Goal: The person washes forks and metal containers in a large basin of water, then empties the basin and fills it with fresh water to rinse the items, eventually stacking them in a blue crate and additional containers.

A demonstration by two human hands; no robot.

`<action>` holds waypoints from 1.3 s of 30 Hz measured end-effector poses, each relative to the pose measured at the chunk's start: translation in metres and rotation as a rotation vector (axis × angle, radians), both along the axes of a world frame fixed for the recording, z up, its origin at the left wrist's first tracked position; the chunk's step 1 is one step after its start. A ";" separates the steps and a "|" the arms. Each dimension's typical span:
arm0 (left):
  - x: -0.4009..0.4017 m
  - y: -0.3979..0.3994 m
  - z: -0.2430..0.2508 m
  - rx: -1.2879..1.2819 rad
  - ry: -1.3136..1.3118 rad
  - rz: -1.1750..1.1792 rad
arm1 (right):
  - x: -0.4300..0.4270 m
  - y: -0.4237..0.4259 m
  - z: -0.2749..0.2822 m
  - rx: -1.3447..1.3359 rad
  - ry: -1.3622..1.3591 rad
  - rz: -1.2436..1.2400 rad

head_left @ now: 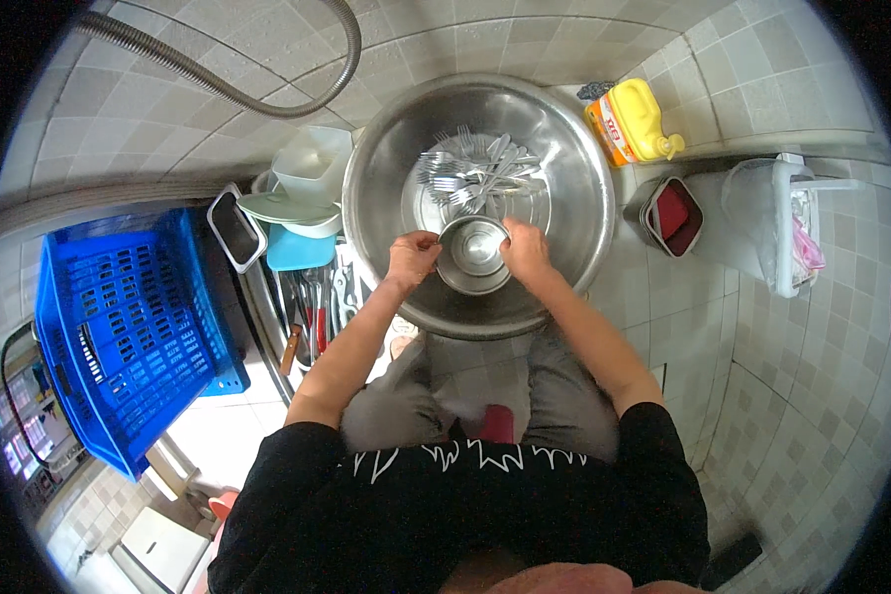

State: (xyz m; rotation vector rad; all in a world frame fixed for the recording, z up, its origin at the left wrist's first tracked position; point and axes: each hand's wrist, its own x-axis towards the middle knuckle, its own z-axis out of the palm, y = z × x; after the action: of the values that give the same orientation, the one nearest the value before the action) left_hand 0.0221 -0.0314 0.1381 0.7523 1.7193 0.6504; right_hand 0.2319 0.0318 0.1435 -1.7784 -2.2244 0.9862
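Between my two hands is a small round stainless steel bowl (478, 283), its opening turned up towards me. My left hand (413, 258) pinches the left side of its rim, and my right hand (526, 251) grips the right side. The bowl is over the near part of a large stainless steel basin (375, 174). Just beyond it, in the basin, lies a heap of metal forks and other cutlery (482, 172), with the handles and tines crossing one another. Whether the bowl touches the basin floor cannot be seen.
Left of the basin are plastic containers (313, 167), a blue lid (301, 247), kitchen utensils (315, 304) and a blue plastic crate (134, 319). On the right are a yellow detergent jug (633, 119), nested metal containers (664, 217) and a lined bin (750, 223). A metal hose (193, 70) hangs upper left.
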 end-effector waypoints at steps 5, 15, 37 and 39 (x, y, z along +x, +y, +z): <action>-0.003 0.001 -0.011 0.179 0.294 -0.146 | -0.004 0.002 0.006 -0.008 -0.064 0.064; -0.008 0.000 0.008 0.002 -0.192 -0.032 | 0.013 0.014 0.024 -0.033 -0.077 0.163; 0.011 0.023 0.060 0.177 -0.190 -0.168 | 0.020 0.032 0.102 -0.296 0.092 0.135; 0.013 0.026 0.066 0.164 -0.316 -0.133 | 0.026 0.032 0.097 -0.130 0.057 0.213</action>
State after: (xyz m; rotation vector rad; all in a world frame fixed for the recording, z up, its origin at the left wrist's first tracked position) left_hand 0.0353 -0.0058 0.2044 0.8219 1.3282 0.7796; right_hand 0.2579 0.0640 0.2400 -1.5612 -2.4018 1.2332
